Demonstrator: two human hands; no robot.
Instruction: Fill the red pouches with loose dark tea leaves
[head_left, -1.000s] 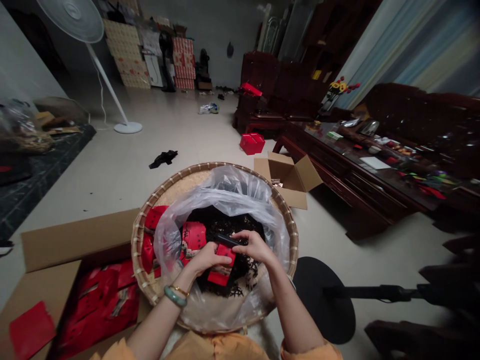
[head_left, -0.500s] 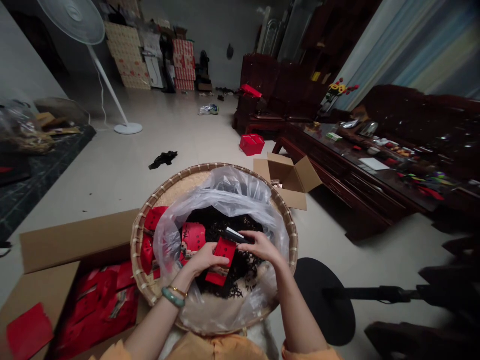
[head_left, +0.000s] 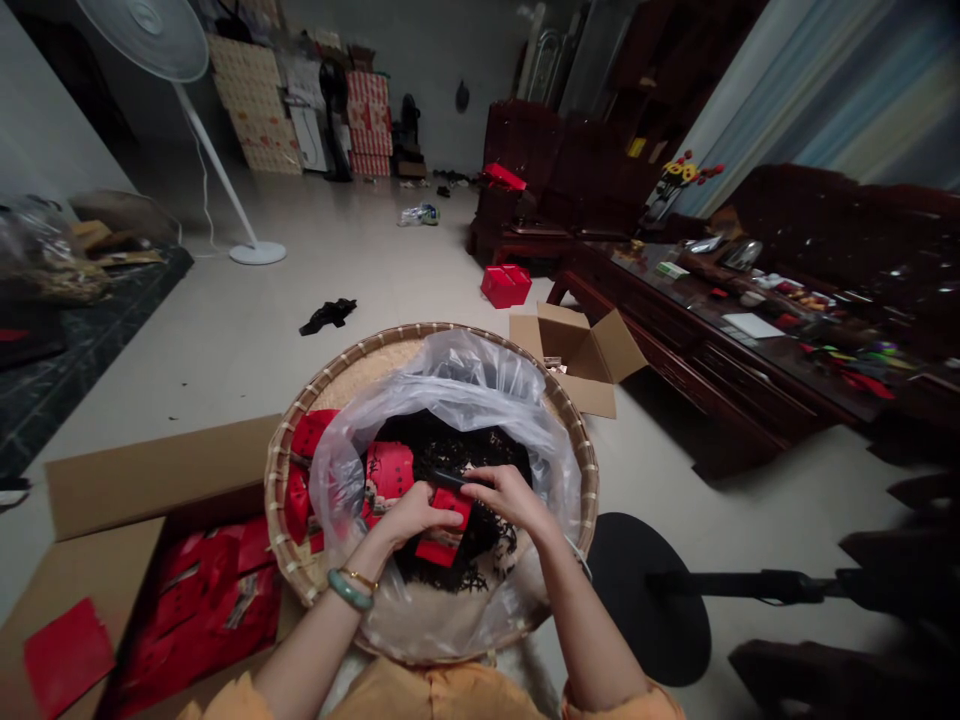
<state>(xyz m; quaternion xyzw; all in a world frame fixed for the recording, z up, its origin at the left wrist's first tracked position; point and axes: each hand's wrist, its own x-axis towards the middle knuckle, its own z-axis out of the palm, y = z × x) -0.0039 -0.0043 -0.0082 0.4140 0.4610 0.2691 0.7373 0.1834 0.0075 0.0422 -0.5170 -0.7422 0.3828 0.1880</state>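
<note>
My left hand (head_left: 416, 517) grips a red packet (head_left: 444, 540) over dark loose tea leaves (head_left: 442, 445), which fill a clear plastic bag (head_left: 465, 375). The bag lines a round bamboo basket (head_left: 279, 510). My right hand (head_left: 510, 500) is just right of the packet, its fingers closed on a small black tool (head_left: 450, 480) held at the packet's top edge. My hands hide most of the packet. Several other red packets (head_left: 388, 480) lean inside the bag at left. A green bangle (head_left: 350, 590) and a thin gold bracelet circle my left wrist.
At lower left, an open cardboard box (head_left: 150, 470) holds several red packets (head_left: 202, 610). A smaller open carton (head_left: 581, 350) stands behind the basket. A black round stand base (head_left: 652, 600) is on the right, and a dark wooden table (head_left: 712, 340) is cluttered.
The black tool has dropped back toward the packet, and its pale tip no longer shows. The packet sits slightly lower, with my hands closer together than half a second ago.
</note>
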